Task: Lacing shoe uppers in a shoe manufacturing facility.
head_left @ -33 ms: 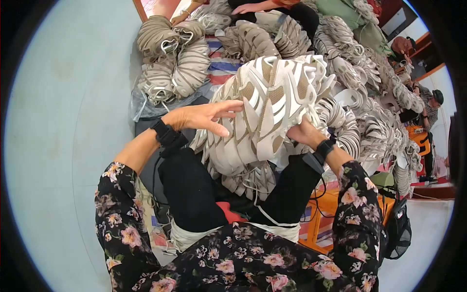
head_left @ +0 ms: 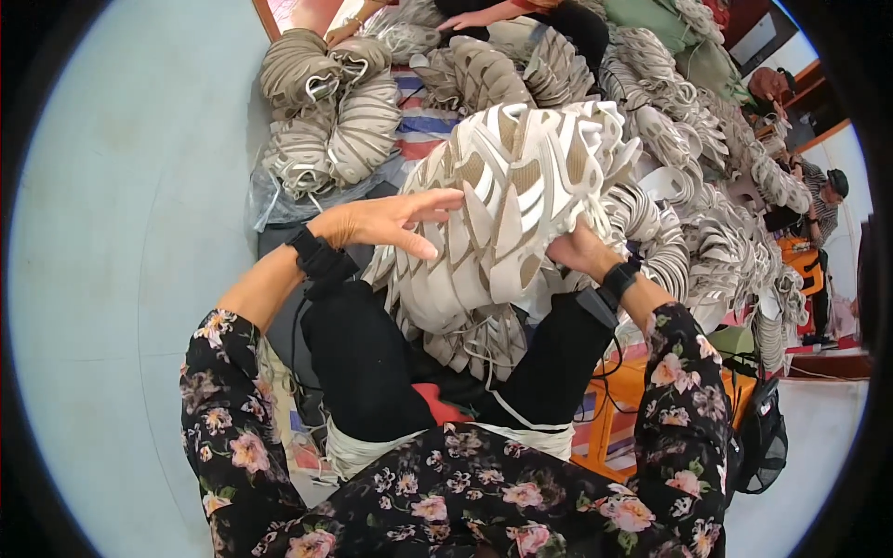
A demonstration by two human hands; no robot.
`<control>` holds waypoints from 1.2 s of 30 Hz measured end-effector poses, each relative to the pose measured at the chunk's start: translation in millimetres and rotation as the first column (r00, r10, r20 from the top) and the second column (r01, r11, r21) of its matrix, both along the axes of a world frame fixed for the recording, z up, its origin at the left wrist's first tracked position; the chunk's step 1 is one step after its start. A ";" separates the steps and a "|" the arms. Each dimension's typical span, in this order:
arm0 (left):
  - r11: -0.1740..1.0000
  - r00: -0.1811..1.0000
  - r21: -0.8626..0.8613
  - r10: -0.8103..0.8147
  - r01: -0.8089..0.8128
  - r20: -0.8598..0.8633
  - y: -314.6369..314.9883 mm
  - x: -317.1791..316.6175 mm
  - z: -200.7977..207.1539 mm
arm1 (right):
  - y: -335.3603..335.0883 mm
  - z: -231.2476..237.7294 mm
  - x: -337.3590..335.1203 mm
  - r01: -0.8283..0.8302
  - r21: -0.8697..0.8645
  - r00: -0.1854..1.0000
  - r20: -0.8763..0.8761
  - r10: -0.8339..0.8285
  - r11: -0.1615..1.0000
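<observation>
A thick bundle of nested beige and white shoe uppers (head_left: 484, 186) rests over my lap, with mesh panels and laces showing. My left hand (head_left: 372, 225) is open at its left side, fingers stretched across the uppers and thumb apart. At the right edge, my right hand (head_left: 581, 251) is closed on the laced rim of an upper; some of its fingers are hidden behind the laces. More uppers (head_left: 479, 344) hang below the bundle between my knees, one with a loose white lace. Both wrists carry black strapped devices.
Bundles of uppers (head_left: 363, 130) lie at the far left on plastic sheeting. A large heap of uppers (head_left: 707, 242) runs along the right. An orange stool (head_left: 609, 418) and a black mesh bag (head_left: 765, 446) stand at my right. Co-workers' hands (head_left: 474, 19) show at the top; others sit far right.
A co-worker's hand at the top has shifted slightly left and down. The bundle has risen a touch at its right side. My hands have hardly moved.
</observation>
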State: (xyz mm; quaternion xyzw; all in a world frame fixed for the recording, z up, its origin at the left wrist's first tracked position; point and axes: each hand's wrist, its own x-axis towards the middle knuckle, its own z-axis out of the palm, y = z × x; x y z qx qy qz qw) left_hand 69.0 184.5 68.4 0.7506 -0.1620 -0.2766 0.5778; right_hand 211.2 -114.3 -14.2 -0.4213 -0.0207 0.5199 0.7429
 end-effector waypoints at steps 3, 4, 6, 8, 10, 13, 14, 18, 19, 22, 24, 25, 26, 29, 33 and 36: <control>0.999 0.998 0.021 0.048 -0.049 0.032 -2.3 -2.1 -0.5 | 5.5 5.3 6.3 0.164 -0.297 0.979 -0.070 -0.192 0.941; 0.998 0.998 -0.006 0.065 -0.065 0.015 -1.8 -2.2 -1.3 | 5.6 6.2 11.3 0.203 -0.274 0.979 0.052 -0.196 0.940; 0.997 0.996 0.007 0.083 -0.083 0.026 2.7 0.0 -0.8 | -1.4 8.1 28.3 0.258 -0.263 0.960 0.176 -0.216 0.930; 0.995 0.995 -0.007 0.097 -0.097 -0.003 8.4 5.4 0.4 | -11.6 7.3 52.1 0.238 -0.211 0.971 0.057 -0.231 0.948; 0.990 0.989 -0.008 0.144 -0.144 0.026 15.3 9.9 1.6 | -20.4 -1.0 66.4 0.226 -0.212 0.965 -0.083 -0.248 0.951; 0.880 0.917 0.261 0.387 -0.397 0.092 28.4 16.9 2.3 | -28.2 -9.6 72.0 0.195 -0.100 0.965 -0.158 -0.209 0.976; 0.883 0.919 0.256 0.382 -0.394 0.095 32.0 15.2 1.1 | -29.2 -9.2 70.1 0.183 -0.104 0.968 -0.152 -0.198 0.978; 0.763 0.832 0.356 0.548 -0.539 0.086 42.2 16.4 -0.5 | -36.7 13.4 53.2 0.040 -0.003 0.972 -0.231 -0.040 0.999; 0.761 0.826 0.345 0.558 -0.549 0.083 42.6 18.7 1.0 | -38.5 21.5 49.2 -0.019 0.095 0.948 -0.315 0.048 0.995; 0.735 0.796 0.334 0.598 -0.590 0.092 30.6 34.8 11.5 | -39.3 39.6 39.9 -0.024 0.167 0.952 -0.297 0.074 0.986; 0.747 0.782 0.232 0.596 -0.623 0.184 12.0 49.1 17.4 | -35.6 42.9 36.7 0.000 0.155 0.966 -0.257 0.040 0.988; 0.718 0.762 0.263 0.574 -0.644 0.299 -0.2 58.1 19.7 | -35.9 42.9 35.7 -0.004 0.187 0.964 -0.259 0.053 0.982; 0.750 0.771 0.220 0.545 -0.624 0.330 -10.5 64.3 20.5 | -34.8 41.6 35.2 0.004 0.150 0.974 -0.225 0.031 0.989; 0.799 0.838 0.310 0.393 -0.515 0.378 -32.9 70.0 18.8 | -37.9 39.0 33.0 0.069 0.124 0.983 -0.176 -0.046 0.990; 0.894 0.897 0.232 0.301 -0.384 0.323 -18.7 60.9 24.9 | -42.4 41.6 25.2 0.120 0.331 0.956 -0.293 -0.020 0.936; 0.831 0.872 0.273 0.434 -0.484 0.226 -7.2 64.1 31.4 | -36.2 38.4 11.9 0.278 0.522 0.944 -0.302 -0.131 0.806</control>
